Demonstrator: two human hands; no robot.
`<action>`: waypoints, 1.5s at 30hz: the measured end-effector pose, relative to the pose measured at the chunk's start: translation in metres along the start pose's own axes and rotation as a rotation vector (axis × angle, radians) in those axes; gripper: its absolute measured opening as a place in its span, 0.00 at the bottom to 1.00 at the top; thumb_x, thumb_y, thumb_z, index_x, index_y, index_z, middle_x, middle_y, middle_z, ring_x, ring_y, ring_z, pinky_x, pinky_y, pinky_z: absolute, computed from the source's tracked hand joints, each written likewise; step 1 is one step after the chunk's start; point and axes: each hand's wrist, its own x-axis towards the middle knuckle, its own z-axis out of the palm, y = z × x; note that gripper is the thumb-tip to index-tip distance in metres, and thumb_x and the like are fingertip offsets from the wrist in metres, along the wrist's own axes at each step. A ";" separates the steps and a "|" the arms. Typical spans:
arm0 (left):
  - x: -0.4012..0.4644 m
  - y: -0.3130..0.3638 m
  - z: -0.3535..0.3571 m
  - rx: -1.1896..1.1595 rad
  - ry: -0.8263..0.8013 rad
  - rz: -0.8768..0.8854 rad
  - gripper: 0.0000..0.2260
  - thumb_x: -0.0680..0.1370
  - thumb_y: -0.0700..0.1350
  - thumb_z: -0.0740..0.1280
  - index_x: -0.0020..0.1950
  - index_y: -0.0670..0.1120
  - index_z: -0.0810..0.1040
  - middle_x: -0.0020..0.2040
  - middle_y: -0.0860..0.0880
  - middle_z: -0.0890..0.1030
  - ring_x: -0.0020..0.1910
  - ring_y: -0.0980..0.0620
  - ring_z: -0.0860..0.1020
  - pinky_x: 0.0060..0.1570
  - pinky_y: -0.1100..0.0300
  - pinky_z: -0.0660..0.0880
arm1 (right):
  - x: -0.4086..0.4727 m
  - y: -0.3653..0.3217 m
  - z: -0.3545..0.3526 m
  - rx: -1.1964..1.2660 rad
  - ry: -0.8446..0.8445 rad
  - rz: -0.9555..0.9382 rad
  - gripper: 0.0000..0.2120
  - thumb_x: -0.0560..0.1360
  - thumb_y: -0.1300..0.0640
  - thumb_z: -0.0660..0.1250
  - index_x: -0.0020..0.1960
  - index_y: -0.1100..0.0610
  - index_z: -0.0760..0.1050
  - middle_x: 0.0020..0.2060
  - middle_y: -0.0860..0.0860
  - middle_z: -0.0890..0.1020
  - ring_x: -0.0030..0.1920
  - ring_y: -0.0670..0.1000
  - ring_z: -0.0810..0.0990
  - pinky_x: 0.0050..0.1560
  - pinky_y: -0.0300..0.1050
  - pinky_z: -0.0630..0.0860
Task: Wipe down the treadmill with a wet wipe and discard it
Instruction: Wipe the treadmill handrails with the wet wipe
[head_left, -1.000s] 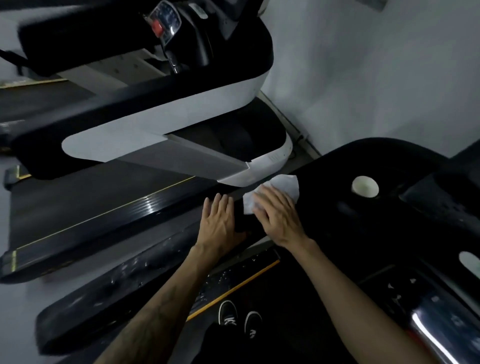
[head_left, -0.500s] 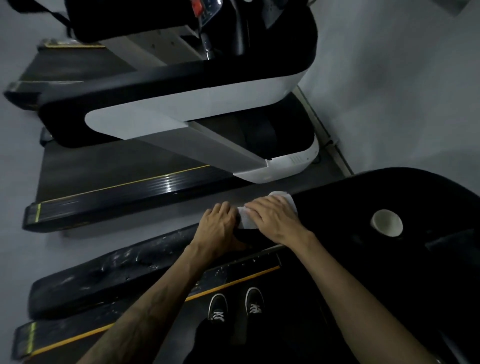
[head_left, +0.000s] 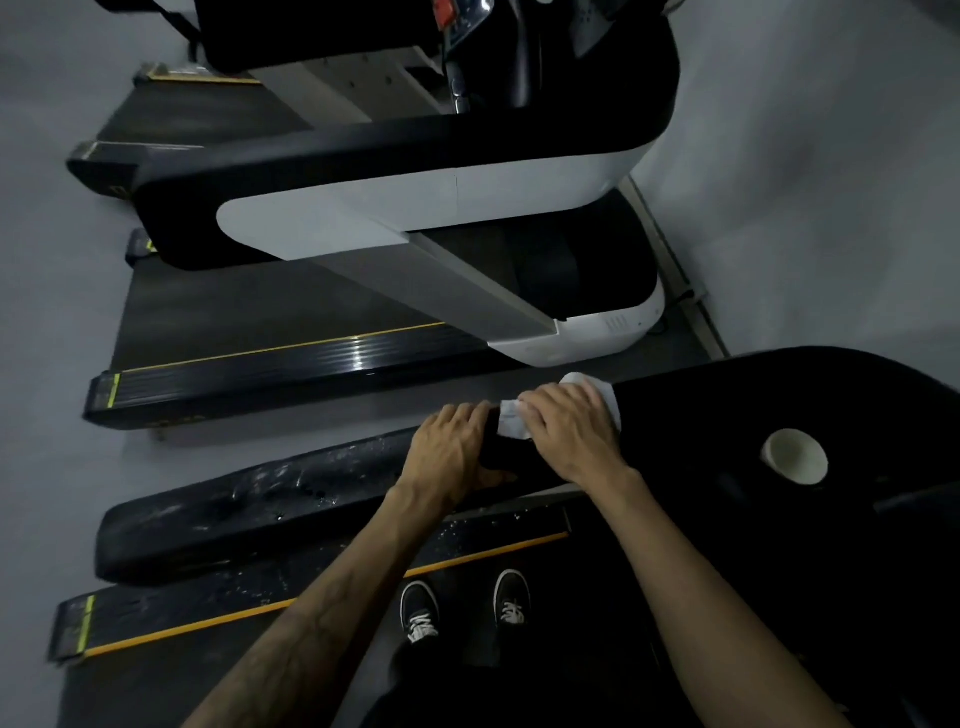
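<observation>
While I watch, right hand (head_left: 574, 434) presses crumpled white wet wipe (head_left: 519, 415) on black treadmill handrail (head_left: 270, 499) with straight fingers, left hand (head_left: 452, 449) curled round rail beside it, white paper cup (head_left: 795, 456) in console corner.

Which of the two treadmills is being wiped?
The near treadmill, where the person stands: both hands rest on its black handrail, the right hand pressing the wet wipe.

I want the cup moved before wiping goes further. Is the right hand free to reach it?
Probably not yet: the right hand presses the wipe on the handrail. Nothing shows between it and the cup on the console.
</observation>
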 end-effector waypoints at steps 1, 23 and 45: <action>-0.002 -0.002 0.001 0.005 0.001 -0.009 0.44 0.73 0.67 0.72 0.80 0.45 0.62 0.74 0.46 0.72 0.70 0.46 0.71 0.70 0.54 0.65 | -0.005 -0.001 0.001 -0.015 0.035 0.047 0.26 0.83 0.43 0.45 0.60 0.51 0.80 0.55 0.49 0.83 0.58 0.53 0.79 0.68 0.52 0.65; -0.013 -0.010 0.010 -0.061 0.122 -0.015 0.39 0.71 0.67 0.74 0.74 0.45 0.71 0.68 0.45 0.78 0.65 0.46 0.76 0.67 0.52 0.69 | -0.026 -0.020 0.017 -0.048 0.033 -0.036 0.25 0.85 0.44 0.49 0.76 0.50 0.71 0.72 0.51 0.76 0.76 0.55 0.68 0.78 0.59 0.57; -0.024 -0.020 0.027 0.031 0.105 0.051 0.43 0.78 0.65 0.66 0.83 0.42 0.57 0.83 0.41 0.58 0.82 0.45 0.57 0.81 0.50 0.50 | -0.065 -0.039 0.040 0.019 0.244 0.134 0.25 0.85 0.47 0.52 0.80 0.50 0.65 0.81 0.53 0.63 0.82 0.57 0.57 0.80 0.62 0.51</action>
